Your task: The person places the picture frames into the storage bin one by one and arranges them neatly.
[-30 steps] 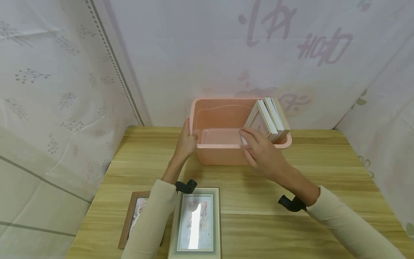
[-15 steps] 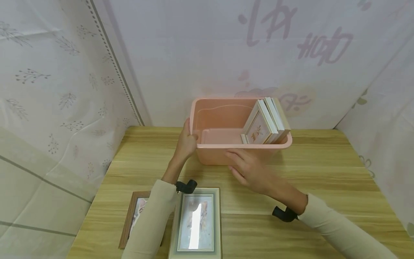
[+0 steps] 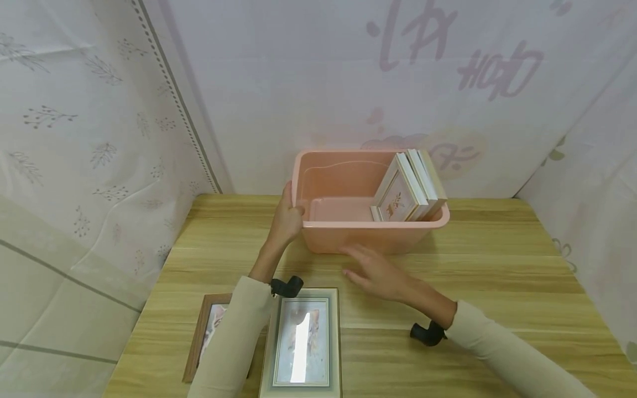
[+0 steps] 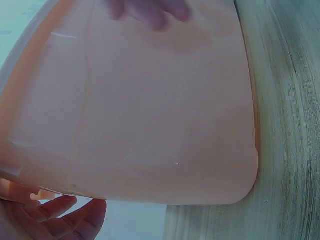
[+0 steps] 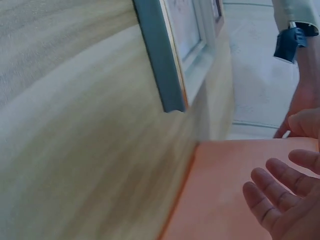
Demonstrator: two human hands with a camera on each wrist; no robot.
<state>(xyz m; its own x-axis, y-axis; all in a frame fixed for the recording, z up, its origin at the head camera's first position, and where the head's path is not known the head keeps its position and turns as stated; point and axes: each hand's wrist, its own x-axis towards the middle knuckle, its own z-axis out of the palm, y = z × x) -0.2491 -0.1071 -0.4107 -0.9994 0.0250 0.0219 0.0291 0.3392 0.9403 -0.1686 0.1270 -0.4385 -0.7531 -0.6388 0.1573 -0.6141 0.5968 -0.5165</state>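
Note:
A pink plastic bin (image 3: pixel 343 239) stands at the back of the wooden table. My left hand (image 3: pixel 287 221) grips its left end near the front corner, thumb over the rim; in the left wrist view that hand's fingers (image 4: pixel 90 220) curl against the bin's edge. Inside, at the right end, several picture frames (image 3: pixel 400 193) lean together, the foremost showing a small plant print. In front of the bin's outer wall is my right hand (image 3: pixel 380 275), fingers extended and holding nothing. The right wrist view shows its spread fingers (image 5: pixel 280 192) beside the pink wall.
A pale picture frame (image 3: pixel 334 354) with a glossy front lies near the table's front. Left of it lies a brown wooden frame (image 3: pixel 196 337), partly covered by my left sleeve (image 3: pixel 224 342). A printed cloth (image 3: pixel 318 83) hangs right behind the bin.
My right hand has let go of the frames inside the bin, come out over the front rim and moved down and left. The left hand and the bin have stayed put.

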